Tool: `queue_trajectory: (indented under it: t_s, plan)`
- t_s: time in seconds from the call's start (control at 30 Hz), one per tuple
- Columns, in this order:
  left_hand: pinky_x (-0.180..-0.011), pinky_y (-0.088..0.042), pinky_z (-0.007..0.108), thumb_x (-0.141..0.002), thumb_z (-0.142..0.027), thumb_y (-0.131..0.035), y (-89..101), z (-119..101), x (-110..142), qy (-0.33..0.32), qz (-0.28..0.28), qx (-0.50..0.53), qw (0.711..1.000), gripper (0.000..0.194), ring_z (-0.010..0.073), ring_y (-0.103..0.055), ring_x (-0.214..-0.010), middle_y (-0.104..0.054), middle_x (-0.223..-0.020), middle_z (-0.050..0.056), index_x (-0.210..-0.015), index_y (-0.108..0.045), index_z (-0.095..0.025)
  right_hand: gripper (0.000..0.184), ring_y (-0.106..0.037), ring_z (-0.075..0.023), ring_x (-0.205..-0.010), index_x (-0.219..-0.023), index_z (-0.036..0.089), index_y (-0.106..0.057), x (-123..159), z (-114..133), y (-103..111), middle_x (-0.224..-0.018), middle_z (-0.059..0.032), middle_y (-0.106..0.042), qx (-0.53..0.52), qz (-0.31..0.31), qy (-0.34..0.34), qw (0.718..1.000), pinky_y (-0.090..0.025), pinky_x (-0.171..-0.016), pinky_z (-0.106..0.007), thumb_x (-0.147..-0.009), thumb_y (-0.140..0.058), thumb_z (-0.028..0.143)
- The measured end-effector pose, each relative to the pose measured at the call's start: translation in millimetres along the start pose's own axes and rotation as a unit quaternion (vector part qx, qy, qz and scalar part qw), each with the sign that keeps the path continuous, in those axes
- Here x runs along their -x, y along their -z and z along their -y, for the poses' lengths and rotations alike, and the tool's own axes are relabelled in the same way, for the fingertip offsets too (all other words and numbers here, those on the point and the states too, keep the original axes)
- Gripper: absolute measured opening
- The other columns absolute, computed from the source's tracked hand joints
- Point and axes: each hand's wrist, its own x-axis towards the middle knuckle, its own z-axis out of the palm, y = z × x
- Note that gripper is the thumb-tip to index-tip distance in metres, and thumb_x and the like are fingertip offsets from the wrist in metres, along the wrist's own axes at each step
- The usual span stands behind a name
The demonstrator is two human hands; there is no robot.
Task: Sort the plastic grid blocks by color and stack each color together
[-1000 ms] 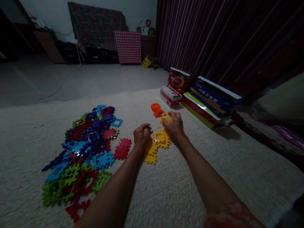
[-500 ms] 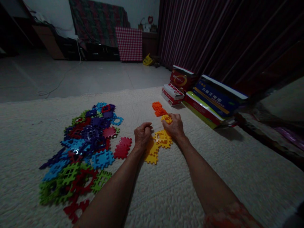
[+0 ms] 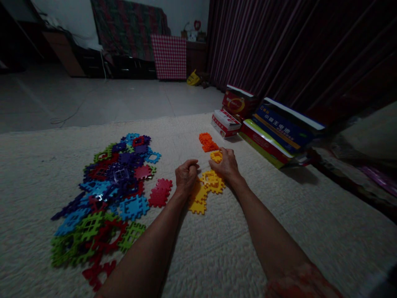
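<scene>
My right hand (image 3: pixel 228 164) rests on the quilted cover with thumb and fingers closed around the edges of a yellow interlocking plastic tile (image 3: pixel 216 156). Just beyond it lie several orange tiles (image 3: pixel 208 142), close to my fingertips. My left hand (image 3: pixel 186 175) is curled, palm side down; whatever its fingers may hold is hidden. Between my wrists more yellow tiles (image 3: pixel 199 196) lie overlapping, partly beside my left hand. Left of that hand are pinkish-red tiles (image 3: pixel 160 193), apart from it.
A large mixed heap of purple, blue, green and red tiles (image 3: pixel 119 174) spreads across the left. Cardboard boxes stand at the right: a white-and-red one (image 3: pixel 226 123), a dark red one (image 3: pixel 237 101) and a blue one (image 3: pixel 279 124). Tiled floor (image 3: pixel 133 97) lies past the cover's edge.
My right hand and the yellow tile have shifted very slightly to the left, and the thumb sits a little lower. My left hand stays in place.
</scene>
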Motion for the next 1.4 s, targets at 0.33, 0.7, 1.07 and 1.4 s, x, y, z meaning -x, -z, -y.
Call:
queue_trajectory:
  t_s: [0.33, 0.7, 1.07, 1.4]
  plan:
    - [-0.07, -0.056, 0.026, -0.071, -0.017, -0.05, -0.5, 0.6, -0.5, 0.01, 0.0, 0.003, 1.0, 0.033, 0.0149, -0.069, -0.067, -0.075, -0.074, 0.002, -0.089, -0.078, -0.016, 0.073, -0.058, -0.0362, -0.115, -0.137, 0.018, -0.054, -4.8, 7.3, 0.6, -0.127, -0.0178, -0.053, 0.041, 0.036, -0.04, 0.998, -0.05, -0.099, -0.05, -0.071, -0.071, 0.042]
    - [-0.066, -0.056, 0.025, -0.069, -0.017, -0.051, 0.5, -5.0, 1.5, 0.015, -0.007, 0.011, 1.0, 0.032, 0.0143, -0.067, -0.064, -0.073, -0.071, 0.002, -0.087, -0.077, -0.015, 0.063, -0.058, -0.0349, -0.114, -0.133, 0.016, -0.056, -5.4, 7.8, 3.0, -0.124, -0.0183, -0.054, 0.053, 0.036, -0.036, 0.997, -0.05, -0.097, -0.047, -0.074, -0.068, 0.034]
    - [-0.059, -0.052, 0.023, -0.067, -0.022, -0.051, -0.5, -6.4, 1.6, 0.017, -0.021, 0.033, 0.999, 0.032, 0.0134, -0.065, -0.059, -0.072, -0.07, 0.002, -0.086, -0.076, -0.015, 0.066, -0.054, -0.0343, -0.122, -0.134, 0.016, -0.053, -9.2, 13.0, 17.6, -0.132, -0.0186, -0.051, -0.023, -0.018, -0.03, 0.999, -0.048, -0.102, -0.048, -0.074, -0.068, 0.036]
    - [-0.063, -0.052, 0.024, -0.069, -0.021, -0.051, -0.1, -2.6, -0.1, 0.006, -0.023, 0.031, 0.999, 0.031, 0.014, -0.066, -0.06, -0.073, -0.07, 0.002, -0.086, -0.076, -0.016, 0.047, -0.059, -0.0266, -0.119, -0.124, 0.026, -0.064, 24.4, 20.8, 72.1, -0.126, -0.0088, -0.063, -0.085, 0.272, 0.218, 0.933, -0.049, -0.104, -0.044, -0.079, -0.07, 0.034]
